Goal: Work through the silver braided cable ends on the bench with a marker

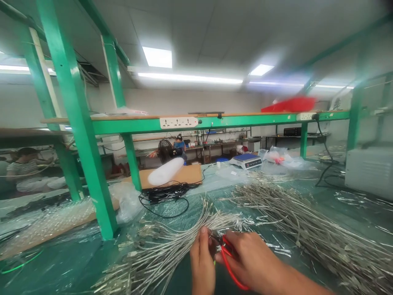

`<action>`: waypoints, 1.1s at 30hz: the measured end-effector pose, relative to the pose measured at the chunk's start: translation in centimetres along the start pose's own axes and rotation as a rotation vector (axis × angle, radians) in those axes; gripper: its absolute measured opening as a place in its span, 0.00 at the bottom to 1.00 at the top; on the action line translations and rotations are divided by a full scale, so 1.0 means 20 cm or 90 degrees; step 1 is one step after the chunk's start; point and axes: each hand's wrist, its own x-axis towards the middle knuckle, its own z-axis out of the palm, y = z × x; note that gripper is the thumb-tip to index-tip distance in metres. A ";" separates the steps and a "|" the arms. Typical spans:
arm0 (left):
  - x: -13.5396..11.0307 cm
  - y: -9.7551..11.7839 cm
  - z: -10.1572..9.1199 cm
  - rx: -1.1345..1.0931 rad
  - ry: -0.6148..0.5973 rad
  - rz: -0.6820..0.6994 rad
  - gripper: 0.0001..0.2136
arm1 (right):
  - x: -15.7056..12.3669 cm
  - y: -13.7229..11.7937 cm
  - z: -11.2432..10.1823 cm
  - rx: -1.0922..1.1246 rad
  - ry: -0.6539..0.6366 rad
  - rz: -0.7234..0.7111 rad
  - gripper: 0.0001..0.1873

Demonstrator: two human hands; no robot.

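My right hand [253, 256] is wrapped around red-handled cutters [229, 268], whose dark jaws point left at my left fingertips. With thumb and fingers pinched together, my left hand [202, 258] meets the jaws; whatever it holds is hidden behind the fingers. A speck of yellow-green shows between the two hands. Just behind and left of them, a loose bundle of thin grey cables [172, 248] fans across the green table covering. To the right lies a larger pile of similar cables [294, 213], with small pale connector-like ends. Short silvery scraps [281, 248] are scattered beyond my right hand.
A green post [80, 123] rises at left, joined to a shelf with a power strip [178, 122]. Behind the cables are black cords [166, 194], a white foam roll [166, 171], a scale [246, 160] and plastic bags [279, 155]. Two people sit farther back.
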 end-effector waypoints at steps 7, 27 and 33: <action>0.02 -0.01 0.00 -0.126 -0.018 -0.089 0.17 | 0.00 0.01 0.00 -0.012 0.016 -0.006 0.16; -0.02 0.01 -0.02 0.179 0.062 0.116 0.20 | 0.01 -0.04 -0.04 -0.022 -0.021 0.020 0.14; -0.02 0.01 -0.04 0.209 0.038 0.112 0.21 | 0.00 -0.02 -0.01 -0.015 -0.015 0.029 0.16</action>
